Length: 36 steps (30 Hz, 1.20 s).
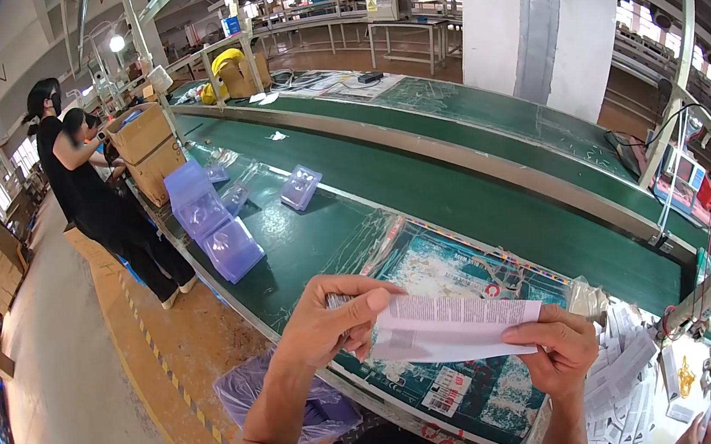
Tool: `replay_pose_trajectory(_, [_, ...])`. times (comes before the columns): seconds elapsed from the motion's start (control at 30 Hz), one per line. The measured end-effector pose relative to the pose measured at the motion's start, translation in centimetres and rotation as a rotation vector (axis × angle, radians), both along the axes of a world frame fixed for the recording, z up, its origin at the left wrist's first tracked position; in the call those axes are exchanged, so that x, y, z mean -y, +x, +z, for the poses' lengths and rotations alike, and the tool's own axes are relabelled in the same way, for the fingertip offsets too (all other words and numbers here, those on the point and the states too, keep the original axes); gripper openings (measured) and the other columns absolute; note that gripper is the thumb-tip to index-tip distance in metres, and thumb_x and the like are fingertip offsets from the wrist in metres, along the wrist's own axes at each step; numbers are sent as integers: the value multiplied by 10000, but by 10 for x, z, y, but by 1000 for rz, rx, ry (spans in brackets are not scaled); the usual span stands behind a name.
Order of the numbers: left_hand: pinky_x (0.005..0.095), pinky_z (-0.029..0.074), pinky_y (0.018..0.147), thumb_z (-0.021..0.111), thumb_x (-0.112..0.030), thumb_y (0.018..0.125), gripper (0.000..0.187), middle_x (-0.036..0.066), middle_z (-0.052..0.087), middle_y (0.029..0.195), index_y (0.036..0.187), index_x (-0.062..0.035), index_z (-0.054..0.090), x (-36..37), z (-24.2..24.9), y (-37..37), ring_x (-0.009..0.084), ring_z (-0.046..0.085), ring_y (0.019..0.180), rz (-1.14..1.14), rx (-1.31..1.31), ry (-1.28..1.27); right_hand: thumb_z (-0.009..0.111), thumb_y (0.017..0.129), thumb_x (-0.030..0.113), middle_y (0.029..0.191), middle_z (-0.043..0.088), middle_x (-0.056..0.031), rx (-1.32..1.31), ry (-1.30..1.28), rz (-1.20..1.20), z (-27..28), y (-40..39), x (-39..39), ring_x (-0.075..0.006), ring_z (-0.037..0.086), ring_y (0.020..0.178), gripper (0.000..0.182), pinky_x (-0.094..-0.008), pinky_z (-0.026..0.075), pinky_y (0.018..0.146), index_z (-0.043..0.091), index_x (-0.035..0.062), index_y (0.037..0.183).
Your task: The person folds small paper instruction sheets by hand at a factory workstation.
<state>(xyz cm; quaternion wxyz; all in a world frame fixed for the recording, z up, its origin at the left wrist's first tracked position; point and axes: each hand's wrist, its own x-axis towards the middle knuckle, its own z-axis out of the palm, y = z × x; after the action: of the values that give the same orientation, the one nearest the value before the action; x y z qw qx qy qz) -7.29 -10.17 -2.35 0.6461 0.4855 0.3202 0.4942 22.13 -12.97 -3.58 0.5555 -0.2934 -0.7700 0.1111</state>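
A folded white paper strip with small print (pixel 456 324) is stretched between my two hands, above a teal printed sheet (pixel 436 279) on the green bench. My left hand (pixel 333 320) pinches the strip's left end between thumb and fingers; a small dark ribbed item shows behind those fingers, too hidden to name. My right hand (pixel 559 346) grips the strip's right end, thumb on top. To the right of my right hand lies a heap of folded white papers (pixel 618 376).
Purple-tinted clear plastic trays (pixel 205 216) stand stacked on the green bench (pixel 284 232), near cardboard boxes (pixel 147 151). A person in black (pixel 85 169) stands at the left. Another person's hand (pixel 698 428) shows at the lower right. A plastic-lined container (pixel 290 399) sits below the bench.
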Motion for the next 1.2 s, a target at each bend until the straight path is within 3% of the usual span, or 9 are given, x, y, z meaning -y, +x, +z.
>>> replay_pose_trajectory(0.23, [263,461,394,759,-14,868,79,30,561,551,896,53,730,2,-5,7,77,498,424,31,-109,32,749,717,-81,884,725,-147,-52,-103,27,2,-6,-5,-221,715,756,293,-262,538,655,746,45,981])
replay_pose_trajectory(0.33, [255,466,401,757,-42,880,105,42,582,567,870,59,731,2,-8,12,74,510,437,61,-263,157,756,808,-57,904,717,-130,-140,-224,129,-6,-4,-9,-182,698,783,203,-250,528,700,710,-4,999])
replay_pose_trajectory(0.43, [248,467,408,758,-62,886,128,49,601,583,867,64,737,3,-11,16,73,526,450,100,-324,190,696,915,-26,974,694,-113,-520,-493,183,-13,-14,-8,-137,671,834,134,-251,537,741,641,-71,1028])
replay_pose_trajectory(0.63, [215,431,439,782,-213,893,278,47,670,694,990,46,753,4,-20,3,51,554,494,-58,-69,170,699,904,-41,934,689,-118,-529,-480,150,-7,-15,-7,-157,688,844,178,-257,556,741,594,-70,1045])
replay_pose_trajectory(0.73, [203,426,453,818,-263,857,359,58,687,739,1040,38,751,5,-4,-1,49,566,524,-69,-155,156,698,904,-42,931,693,-116,-515,-496,152,-5,-17,-4,-155,692,821,187,-251,553,734,596,-56,1060])
replay_pose_trajectory(0.9, [241,481,609,865,-338,790,481,73,732,839,1080,27,744,3,13,-2,90,628,692,-196,-637,410,695,899,-50,937,703,-117,-405,-414,86,-6,-15,-5,-150,695,810,259,-244,550,732,588,-37,1135])
replay_pose_trajectory(1.03, [265,499,695,873,-339,777,486,96,749,889,1083,17,745,4,10,0,110,644,760,-245,-612,389,702,898,-25,928,722,-123,-426,-406,13,4,-20,0,-141,695,816,431,-239,533,739,552,-27,1302])
replay_pose_trajectory(1.13, [255,457,585,911,-325,726,536,86,709,786,1077,40,737,7,11,9,70,593,664,-223,-736,377,709,898,-1,912,734,-119,-301,-371,-24,0,-16,-3,-122,689,819,503,-237,519,750,527,-16,1366])
replay_pose_trajectory(1.2, [263,471,597,912,-337,722,542,93,720,796,1078,34,739,6,3,9,80,605,671,-212,-577,465,711,897,5,907,736,-116,-308,-387,-37,2,-15,-2,-114,686,821,506,-237,516,759,527,-12,1368])
